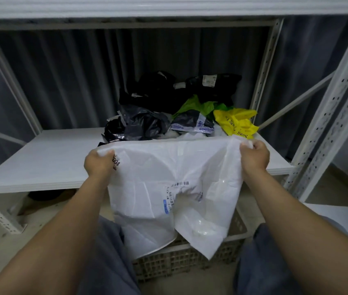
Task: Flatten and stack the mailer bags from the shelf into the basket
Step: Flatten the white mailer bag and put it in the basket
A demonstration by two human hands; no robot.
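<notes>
– Both hands grip the top edge of the white mailer bag (168, 177). On my feed the left hand (99, 161) curls over its left corner, and the right hand (254, 155) bunches the right corner in a fist.

– What can't you make out?

– Most of the basket (179, 262). The bag hangs in front of it, so I get only the latticed front wall and a strip of the right side, down between the knees. I cannot tell what lies inside. The bag also hides the front middle of the shelf (51, 158) and the foot of the pile (168, 107) behind it. The fingertips of both hands are buried in plastic.

– And the bag itself?

– It is spread between the hands, above the basket and in front of the shelf. I see creased, half-translucent plastic with the lower right flap folded forward. A barcode label (181, 184) sits near the middle, its print too small for me to read. Black digits beside the left hand end in 004.

– What's on the shelf?

– Crumpled bags heaped toward its right: black bags (179, 88) at the back, a grey bag (143, 124) front left, a green bag (198, 105), and a yellow bag (236, 123) with lettering at the right.
</notes>
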